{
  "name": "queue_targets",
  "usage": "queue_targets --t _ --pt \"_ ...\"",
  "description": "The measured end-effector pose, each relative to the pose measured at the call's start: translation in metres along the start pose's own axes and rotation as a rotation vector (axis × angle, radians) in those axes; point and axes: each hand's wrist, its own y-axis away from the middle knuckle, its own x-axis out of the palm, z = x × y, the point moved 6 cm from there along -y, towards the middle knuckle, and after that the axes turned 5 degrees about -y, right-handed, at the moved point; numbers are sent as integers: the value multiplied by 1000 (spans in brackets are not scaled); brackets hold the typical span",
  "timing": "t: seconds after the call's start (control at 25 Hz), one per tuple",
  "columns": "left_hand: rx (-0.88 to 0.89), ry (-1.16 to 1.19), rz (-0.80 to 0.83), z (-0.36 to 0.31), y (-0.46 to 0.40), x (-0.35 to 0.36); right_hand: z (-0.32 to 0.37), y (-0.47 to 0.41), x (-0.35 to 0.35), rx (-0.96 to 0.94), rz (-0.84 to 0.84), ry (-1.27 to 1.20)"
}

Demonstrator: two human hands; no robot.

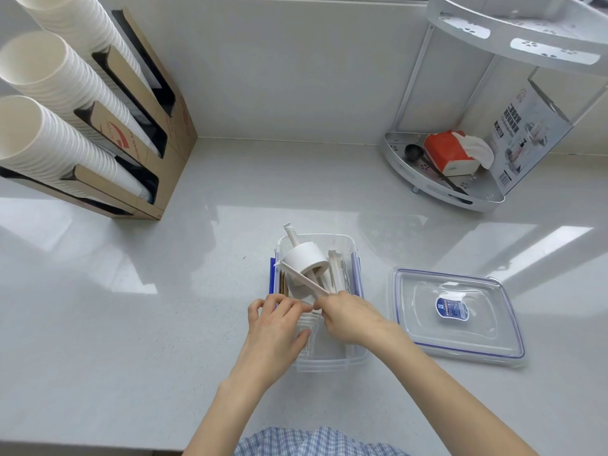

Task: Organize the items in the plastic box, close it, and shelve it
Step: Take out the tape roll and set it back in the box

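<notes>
A clear plastic box with blue side clips sits open on the white counter in front of me. Inside it lie a white tape roll, several paper-wrapped straws and clear plastic pieces. My right hand is inside the box, shut on a wrapped straw that slants up to the left under the roll. My left hand grips a clear plastic cup at the box's near left. The box's clear lid, with a blue label, lies flat on the counter to the right.
A cardboard dispenser with stacks of white paper cups stands at the back left. A grey corner shelf rack at the back right holds a red tissue pack, a black scoop and a printed box. The counter's front edge runs near my body.
</notes>
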Motion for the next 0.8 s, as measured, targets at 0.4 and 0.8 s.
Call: queue_targets --t 0.4,0.8 --pt "-90 93 -203 10 -34 -35 -18 3 -56 -8 -473 -480" --pt "-155 -95 50 17 -91 -16 -13 -37 -58 34 -301 -373"
